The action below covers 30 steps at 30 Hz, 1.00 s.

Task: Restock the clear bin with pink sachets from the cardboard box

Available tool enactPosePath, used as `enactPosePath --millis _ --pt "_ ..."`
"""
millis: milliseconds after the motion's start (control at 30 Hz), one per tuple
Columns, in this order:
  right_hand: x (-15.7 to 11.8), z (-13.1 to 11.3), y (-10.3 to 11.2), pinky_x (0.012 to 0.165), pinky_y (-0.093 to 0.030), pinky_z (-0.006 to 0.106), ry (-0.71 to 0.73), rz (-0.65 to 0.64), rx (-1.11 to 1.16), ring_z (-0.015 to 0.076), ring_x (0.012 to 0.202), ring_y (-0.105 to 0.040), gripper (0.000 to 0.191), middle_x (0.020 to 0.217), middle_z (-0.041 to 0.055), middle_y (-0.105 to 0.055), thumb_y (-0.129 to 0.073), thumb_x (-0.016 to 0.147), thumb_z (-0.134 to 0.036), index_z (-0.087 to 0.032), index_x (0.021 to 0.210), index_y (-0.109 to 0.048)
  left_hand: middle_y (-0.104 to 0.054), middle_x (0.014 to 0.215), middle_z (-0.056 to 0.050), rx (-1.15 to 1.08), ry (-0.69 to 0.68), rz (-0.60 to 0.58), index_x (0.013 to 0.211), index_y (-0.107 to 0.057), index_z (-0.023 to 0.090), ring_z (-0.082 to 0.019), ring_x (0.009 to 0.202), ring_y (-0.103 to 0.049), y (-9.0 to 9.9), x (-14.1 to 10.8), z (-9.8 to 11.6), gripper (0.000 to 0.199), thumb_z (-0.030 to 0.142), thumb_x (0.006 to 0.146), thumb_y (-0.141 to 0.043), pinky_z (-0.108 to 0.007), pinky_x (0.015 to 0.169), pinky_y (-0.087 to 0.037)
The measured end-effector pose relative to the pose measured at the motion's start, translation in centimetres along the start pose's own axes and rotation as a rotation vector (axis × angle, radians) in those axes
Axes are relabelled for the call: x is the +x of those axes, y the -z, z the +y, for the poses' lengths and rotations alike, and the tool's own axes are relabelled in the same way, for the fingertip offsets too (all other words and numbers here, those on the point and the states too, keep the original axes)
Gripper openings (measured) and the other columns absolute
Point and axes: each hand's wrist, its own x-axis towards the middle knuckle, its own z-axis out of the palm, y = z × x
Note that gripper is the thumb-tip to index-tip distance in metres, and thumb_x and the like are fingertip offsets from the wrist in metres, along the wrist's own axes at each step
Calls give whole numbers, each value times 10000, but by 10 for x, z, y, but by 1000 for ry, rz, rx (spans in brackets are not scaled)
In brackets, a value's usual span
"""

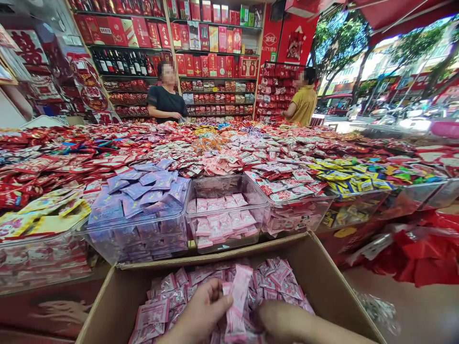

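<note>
Small pink packets (154,313) fill the bottom of an open cardboard box (330,282) in front of me. My left hand (204,308) is closed on pink packets (239,291), pinched between thumb and fingers and standing roughly upright. My right hand (281,319) reaches down among the packets just right of them; its fingers are blurred and hidden. Beyond the box's far edge, a clear plastic bin (227,212) holds neat rows of similar pink packets, with bare space at its back.
Purple packets (143,191) fill the bin on the left; red and white packets (294,184) lie to the right. Red plastic bags (423,253) hang at the right. Two people (168,98) stand behind the display, before stocked shelves.
</note>
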Motion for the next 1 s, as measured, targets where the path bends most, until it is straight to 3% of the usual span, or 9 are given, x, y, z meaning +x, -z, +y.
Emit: enactPosePath --millis 200,333,433,533,667,733,833,900,1000 --pt "-11 -15 59 559 -397 273 2 77 316 156 663 -536 251 745 47 -562 -310 632 -177 -172 817 -478 -581 642 34 -342 156 72 767 -476 186 -96 522 -538 -5 -13 30 202 298 667 -610 -233 544 -419" --pt "-15 -36 59 518 -425 262 42 -109 1050 121 597 -527 300 742 23 -535 -218 798 -353 -195 982 -394 -592 627 35 -346 98 3 784 -434 188 -86 506 -527 -12 -14 26 150 279 729 -540 -213 510 -413" --pt "-19 -46 50 490 -390 210 109 -85 1348 73 498 -468 317 641 -13 -517 -491 725 -434 -168 896 -480 -575 587 54 -309 20 -67 760 -403 191 -77 490 -509 -17 -13 18 159 215 704 -550 -211 511 -418" --pt "-18 -48 45 552 -364 178 182 64 1297 54 556 -465 259 656 -17 -542 -655 624 -282 -132 801 -538 -583 577 48 -261 57 -70 812 -403 184 -74 439 -493 -20 -14 16 202 202 681 -556 -200 454 -407" --pt "-16 -43 48 479 -342 196 182 187 1120 68 484 -428 240 548 -36 -495 -626 640 -348 -138 692 -523 -604 527 8 -217 222 -75 845 -418 167 -77 377 -504 -20 -18 27 235 335 728 -535 -150 363 -352" --pt "-18 -43 50 488 -350 208 293 346 853 82 502 -444 213 548 -27 -502 -618 648 -342 -144 663 -538 -622 567 -23 -324 354 -54 874 -434 167 -98 392 -545 -19 -18 35 235 379 775 -455 -134 334 -323" --pt "-25 -47 50 606 -378 233 612 538 332 115 645 -507 105 681 22 -584 -583 691 -249 -169 755 -604 -618 611 -27 -565 478 15 940 -471 170 -102 426 -551 -16 -18 42 282 383 756 -487 -144 350 -337" --pt "-30 -51 49 666 -379 244 705 523 102 129 742 -515 173 807 47 -597 -522 727 -189 -204 879 -603 -597 569 4 -627 413 39 911 -490 162 -100 454 -537 -15 -18 41 299 287 672 -620 -178 424 -400" --pt "-33 -52 48 689 -380 246 589 398 69 136 777 -505 243 841 47 -579 -498 729 -172 -217 956 -573 -613 637 21 -602 217 47 879 -486 167 -122 565 -570 -14 -18 37 330 169 612 -680 -251 576 -454"
